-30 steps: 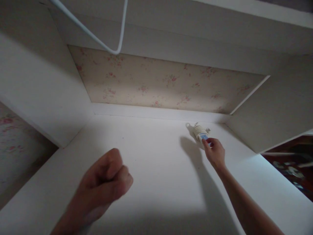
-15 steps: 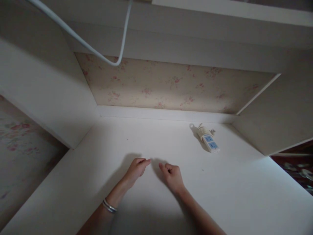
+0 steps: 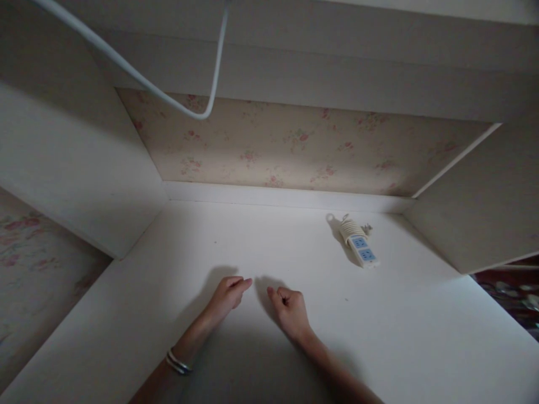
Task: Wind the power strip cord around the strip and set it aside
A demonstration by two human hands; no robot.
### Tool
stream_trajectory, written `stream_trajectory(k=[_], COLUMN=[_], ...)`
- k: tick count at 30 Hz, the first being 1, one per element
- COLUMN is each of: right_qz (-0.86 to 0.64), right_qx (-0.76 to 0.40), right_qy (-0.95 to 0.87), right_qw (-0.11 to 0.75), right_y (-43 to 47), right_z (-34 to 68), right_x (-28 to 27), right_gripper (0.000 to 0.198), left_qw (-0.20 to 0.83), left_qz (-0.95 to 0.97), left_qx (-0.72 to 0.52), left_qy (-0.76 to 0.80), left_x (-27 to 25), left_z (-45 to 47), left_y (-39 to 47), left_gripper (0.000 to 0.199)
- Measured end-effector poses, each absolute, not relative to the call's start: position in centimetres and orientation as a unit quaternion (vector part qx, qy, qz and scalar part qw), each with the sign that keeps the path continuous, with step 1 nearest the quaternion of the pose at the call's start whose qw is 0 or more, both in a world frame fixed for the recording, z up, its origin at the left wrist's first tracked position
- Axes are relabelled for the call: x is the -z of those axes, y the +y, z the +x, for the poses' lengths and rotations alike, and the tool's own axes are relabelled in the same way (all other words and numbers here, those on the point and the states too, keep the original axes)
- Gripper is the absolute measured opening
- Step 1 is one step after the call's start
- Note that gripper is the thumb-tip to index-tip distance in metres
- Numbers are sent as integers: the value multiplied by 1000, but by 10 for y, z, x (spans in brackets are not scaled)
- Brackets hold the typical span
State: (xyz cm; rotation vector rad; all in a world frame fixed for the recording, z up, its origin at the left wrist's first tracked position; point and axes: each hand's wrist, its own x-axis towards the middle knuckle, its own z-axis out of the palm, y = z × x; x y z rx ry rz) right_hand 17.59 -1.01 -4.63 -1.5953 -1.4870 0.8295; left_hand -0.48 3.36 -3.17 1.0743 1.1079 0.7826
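My left hand (image 3: 228,294) is curled into a loose fist over the white surface (image 3: 269,235), its thumb pointing toward the other hand. Nothing shows between its fingers. A small gap to the right, my right hand (image 3: 289,310) is closed in the same way, also with nothing visible in it. Beyond my right hand, toward the back right, lies a white power strip (image 3: 361,248) with blue socket faces. Its cream cord (image 3: 351,230) is coiled around the far end, and the plug (image 3: 367,229) sticks out to the right. Neither hand touches the strip.
A bent white tube (image 3: 202,116) hangs in from the upper left. Side panels (image 3: 475,207) flank the surface, and floral wallpaper (image 3: 295,148) covers the back below an overhead shelf (image 3: 295,73). Tiny specks dot the surface.
Both closed hands have shifted slightly left and toward me in the picture, and the view has moved a little. The power strip lies where it was.
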Motion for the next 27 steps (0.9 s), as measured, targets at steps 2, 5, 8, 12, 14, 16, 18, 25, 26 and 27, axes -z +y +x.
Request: stream_trajectory(k=[2, 5, 8, 12, 14, 16, 18, 25, 26, 27], right_qz=[-626, -610, -597, -587, -589, -595, -605, -643, -652, -660], right_qx=[-325, -325, -319, -309, -302, -293, -290, -288, -287, -286], right_qy=[-595, -618, -638, -661, -665, -661, -651, -599, -588, -578], right_qw=[386, 375, 367, 350, 347, 350, 356, 381, 383, 386], right_y=[-10, -11, -12, -12, -11, -11, -11, -11, -11, -11], right_z=[177, 179, 181, 181, 181, 180, 178, 175, 173, 172], right_x=[49, 51, 51, 51, 51, 52, 52, 45, 44, 43], right_gripper=[49, 49, 50, 50, 49, 49, 49, 50, 50, 50], left_qw=[632, 612, 577, 525, 509, 494, 480, 507, 522, 535], left_qz=[484, 492, 504, 523, 531, 541, 557, 579, 573, 566], left_qx=[-341, -337, -336, -321, -316, -316, -313, -298, -299, -301], left_qy=[500, 519, 548, 590, 599, 603, 601, 565, 557, 550], left_x=[33, 33, 30, 27, 26, 26, 28, 34, 34, 35], left_z=[-4, -3, 0, 5, 6, 7, 7, 2, 0, -2], left_y=[33, 33, 34, 34, 33, 32, 31, 35, 35, 35], left_gripper=[48, 48, 47, 45, 44, 43, 43, 38, 38, 38])
